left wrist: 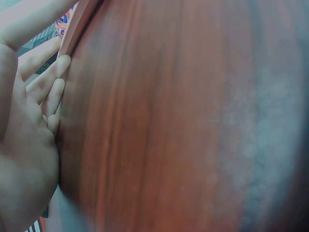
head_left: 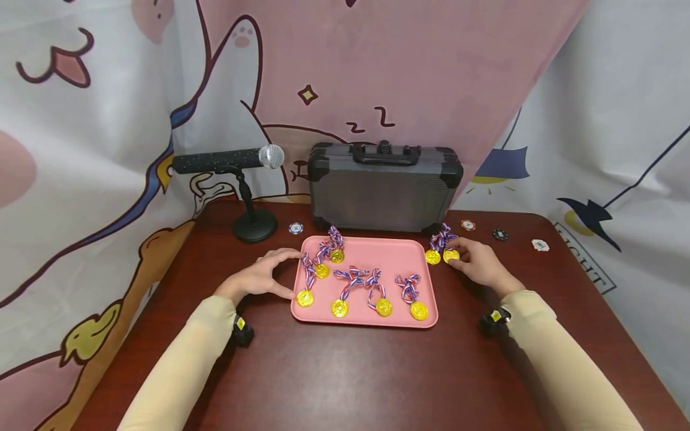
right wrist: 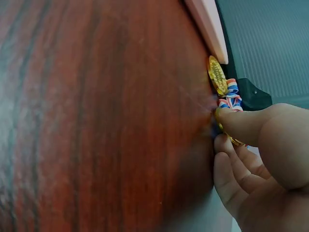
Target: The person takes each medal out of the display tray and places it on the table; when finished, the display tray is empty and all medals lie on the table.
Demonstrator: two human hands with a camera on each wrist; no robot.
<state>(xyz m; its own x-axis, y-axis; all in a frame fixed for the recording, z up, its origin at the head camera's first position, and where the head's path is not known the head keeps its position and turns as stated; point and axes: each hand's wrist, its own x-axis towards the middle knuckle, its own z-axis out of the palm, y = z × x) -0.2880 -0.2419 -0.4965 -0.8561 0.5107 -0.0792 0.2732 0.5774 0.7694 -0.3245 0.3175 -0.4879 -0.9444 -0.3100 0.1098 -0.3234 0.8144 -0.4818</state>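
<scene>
A pink tray (head_left: 372, 254) lies mid-table and carries several gold medals (head_left: 339, 308) on striped ribbons. My left hand (head_left: 286, 274) touches the tray's left edge with spread, fairly straight fingers; in the left wrist view the fingers (left wrist: 53, 84) lie against the tray rim (left wrist: 79, 19). Just right of the tray, my right hand (head_left: 463, 258) pinches a gold medal (head_left: 451, 255) on the table. The right wrist view shows that medal's gold edge (right wrist: 223, 126) between thumb and fingers. A second medal (head_left: 433, 257) lies beside it, also seen as a medal (right wrist: 217, 75) near the tray corner (right wrist: 210, 26).
A grey hard case (head_left: 384, 191) stands behind the tray. A microphone (head_left: 226, 160) on a round-base stand is at the back left. Poker chips (head_left: 295, 228) (head_left: 468, 225) (head_left: 500, 234) (head_left: 540, 245) lie along the back of the dark wooden table (head_left: 345, 371). A printed cloth hangs behind.
</scene>
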